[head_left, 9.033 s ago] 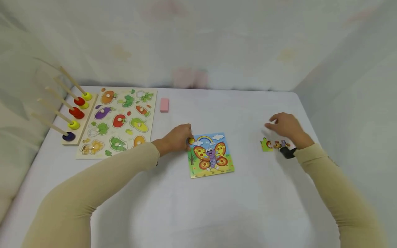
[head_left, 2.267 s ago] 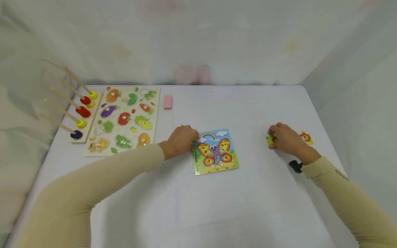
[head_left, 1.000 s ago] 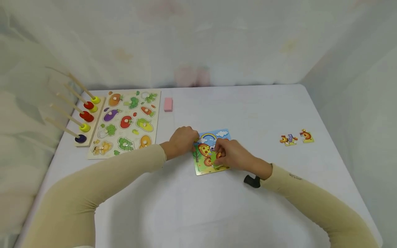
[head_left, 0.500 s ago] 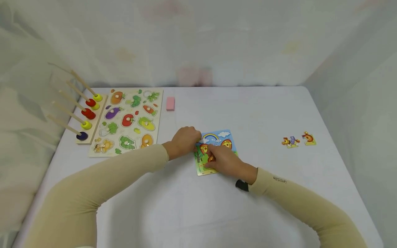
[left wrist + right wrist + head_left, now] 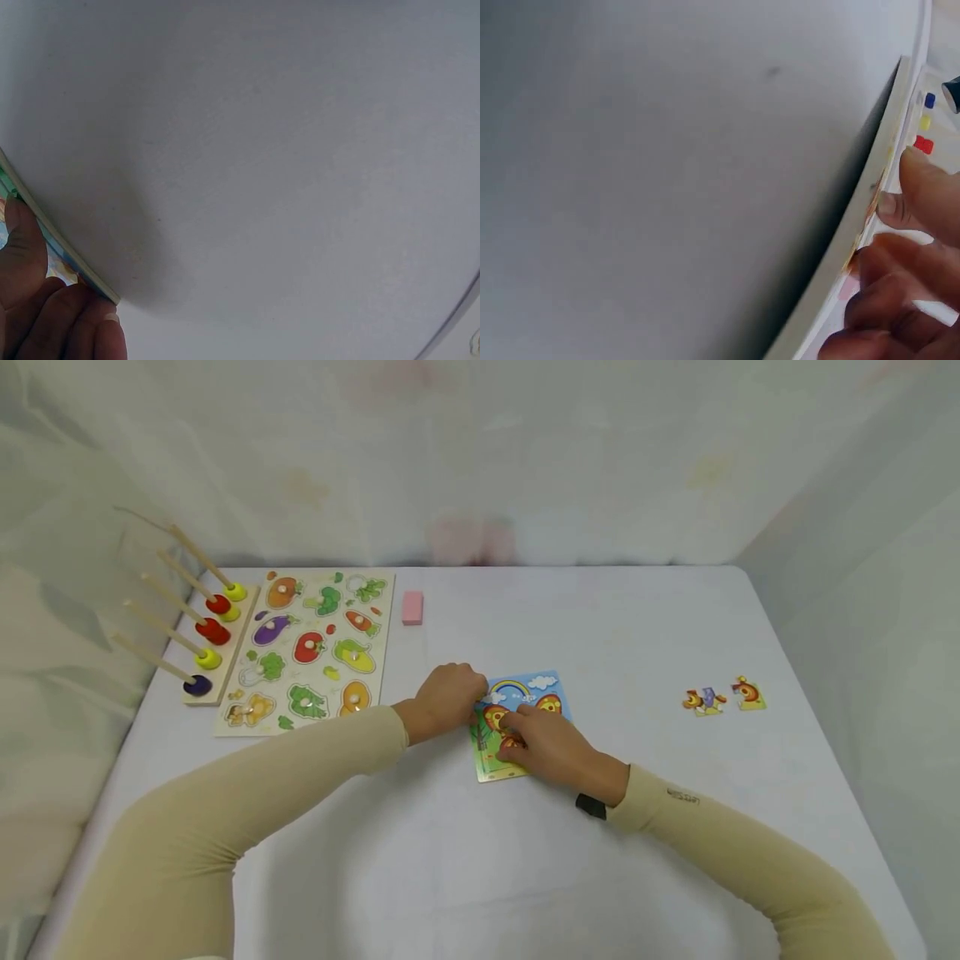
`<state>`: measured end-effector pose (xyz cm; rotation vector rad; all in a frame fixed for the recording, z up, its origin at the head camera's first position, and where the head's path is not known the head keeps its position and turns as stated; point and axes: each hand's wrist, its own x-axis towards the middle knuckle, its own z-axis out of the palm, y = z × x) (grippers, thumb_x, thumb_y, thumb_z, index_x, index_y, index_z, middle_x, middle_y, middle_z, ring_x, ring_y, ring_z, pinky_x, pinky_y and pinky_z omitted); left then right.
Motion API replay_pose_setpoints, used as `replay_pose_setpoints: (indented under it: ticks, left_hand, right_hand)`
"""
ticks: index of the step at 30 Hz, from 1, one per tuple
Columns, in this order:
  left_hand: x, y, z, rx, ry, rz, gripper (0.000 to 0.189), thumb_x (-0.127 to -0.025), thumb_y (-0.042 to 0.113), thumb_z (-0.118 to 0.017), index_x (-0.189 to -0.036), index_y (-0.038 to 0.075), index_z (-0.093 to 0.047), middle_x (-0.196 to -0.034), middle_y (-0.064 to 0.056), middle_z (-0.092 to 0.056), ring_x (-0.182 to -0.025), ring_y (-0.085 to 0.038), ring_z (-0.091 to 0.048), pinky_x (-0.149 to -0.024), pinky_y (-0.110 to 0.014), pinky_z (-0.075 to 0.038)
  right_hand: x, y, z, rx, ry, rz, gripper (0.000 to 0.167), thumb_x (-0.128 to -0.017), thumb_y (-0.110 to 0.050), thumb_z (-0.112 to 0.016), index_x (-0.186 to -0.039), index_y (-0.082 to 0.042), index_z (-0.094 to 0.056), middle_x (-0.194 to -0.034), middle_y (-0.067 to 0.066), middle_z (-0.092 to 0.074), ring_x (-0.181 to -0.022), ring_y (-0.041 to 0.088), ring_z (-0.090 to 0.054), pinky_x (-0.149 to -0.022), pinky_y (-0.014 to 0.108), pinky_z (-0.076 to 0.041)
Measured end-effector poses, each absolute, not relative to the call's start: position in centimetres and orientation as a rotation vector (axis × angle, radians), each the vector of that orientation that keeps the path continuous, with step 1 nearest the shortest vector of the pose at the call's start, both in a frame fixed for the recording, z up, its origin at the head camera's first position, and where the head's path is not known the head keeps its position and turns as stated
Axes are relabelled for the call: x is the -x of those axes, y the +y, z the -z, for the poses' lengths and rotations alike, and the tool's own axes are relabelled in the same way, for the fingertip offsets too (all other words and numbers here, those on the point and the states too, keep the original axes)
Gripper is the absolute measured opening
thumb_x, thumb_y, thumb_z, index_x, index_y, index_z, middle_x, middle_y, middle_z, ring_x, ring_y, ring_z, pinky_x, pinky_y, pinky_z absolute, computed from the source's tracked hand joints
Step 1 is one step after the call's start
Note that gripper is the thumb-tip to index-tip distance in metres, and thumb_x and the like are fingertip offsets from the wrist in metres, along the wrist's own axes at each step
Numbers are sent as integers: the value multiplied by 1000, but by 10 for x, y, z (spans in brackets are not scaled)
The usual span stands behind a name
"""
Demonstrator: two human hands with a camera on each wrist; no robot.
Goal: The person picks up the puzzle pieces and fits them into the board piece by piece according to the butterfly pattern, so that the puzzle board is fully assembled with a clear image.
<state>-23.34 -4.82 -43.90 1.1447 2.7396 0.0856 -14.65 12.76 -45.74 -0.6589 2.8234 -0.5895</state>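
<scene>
The butterfly jigsaw puzzle (image 5: 489, 773) lies flat in the middle of the table, its lower right covered by my right hand (image 5: 555, 747). My left hand (image 5: 444, 697) grips its upper left corner; in the left wrist view the thumb (image 5: 24, 244) lies on the printed face and the fingers curl at the edge. Thumb and fingertips of the right hand pinch a puzzle piece (image 5: 512, 742) with an orange wing pattern, right down at the board's lower left area. In the right wrist view these fingers (image 5: 922, 187) stand just behind the board's pale edge (image 5: 844, 240).
Loose puzzle pieces (image 5: 705, 701) lie at the right, beside another piece (image 5: 748, 693). On the left are a vegetable peg puzzle (image 5: 300, 681) and a bead counter (image 5: 225, 643) with upright sticks. A pink block (image 5: 412, 608) sits behind the left hand.
My right hand has gone from the loose pieces at the right to the butterfly board with a green puzzle piece, then moved slightly left and down over it. The left hand keeps its corner.
</scene>
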Motion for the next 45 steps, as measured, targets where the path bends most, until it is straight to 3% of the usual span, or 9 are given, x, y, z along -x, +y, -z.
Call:
replay_pose_setpoints:
  ticks: [5,11,22,27,34,38,45]
  left_hand:
    - [234,-48,438,-1146,2743,-71,33,-69,28,-87,-92,9,-74,-81,-1,-72,-71,-15,-63,-67,-30,-54]
    - [235,-47,440,-1141,2743,-73,32,-70,28,-87,-92,9,-74,-79,-1,-71,-70,-15,-62,-67,-30,-53]
    - [235,-47,440,-1136,2736,-78,35,-69,29,-87,-94,9,-74,-84,-2,-72,-75,-17,-63,-70,-32,-54]
    - [234,-48,439,-1132,2737,-84,36,-68,29,-87,-95,9,-74,-86,-3,-73,-78,-18,-66,-72,-33,-55]
    - [234,-49,440,-1129,2750,-85,32,-69,27,-87,-91,9,-74,-80,-1,-71,-70,-15,-60,-67,-32,-52]
    - [235,-48,441,-1131,2752,-82,31,-69,26,-87,-91,10,-74,-79,-1,-70,-70,-15,-58,-67,-31,-52]
    - [236,-49,439,-1105,2739,-122,33,-70,26,-87,-95,8,-74,-83,-2,-72,-73,-16,-61,-72,-32,-53]
  right_hand:
    - [146,133,458,751,2827,550,33,-91,-31,-65,-120,-17,-69,-83,-6,-57,-70,6,-46,-59,19,-38]
    - [145,132,459,830,2833,452,32,-89,-32,-68,-118,-16,-71,-77,-6,-56,-67,6,-43,-55,19,-35]
    - [140,126,458,825,2844,321,36,-90,-37,-65,-122,-20,-68,-86,0,-66,-73,10,-52,-59,23,-42]
    - [139,124,455,840,2851,296,35,-90,-36,-66,-120,-18,-69,-83,1,-68,-70,10,-56,-56,24,-43]
    - [140,116,457,801,2902,284,29,-86,-40,-69,-106,-18,-74,-83,-5,-71,-71,9,-61,-58,25,-45]
    - [142,114,459,804,2922,248,26,-84,-41,-71,-95,-18,-70,-78,-6,-67,-68,10,-59,-55,26,-44]
    - [153,151,443,564,2917,565,26,-91,-37,-64,-106,-16,-69,-73,-7,-62,-62,8,-51,-56,26,-40]
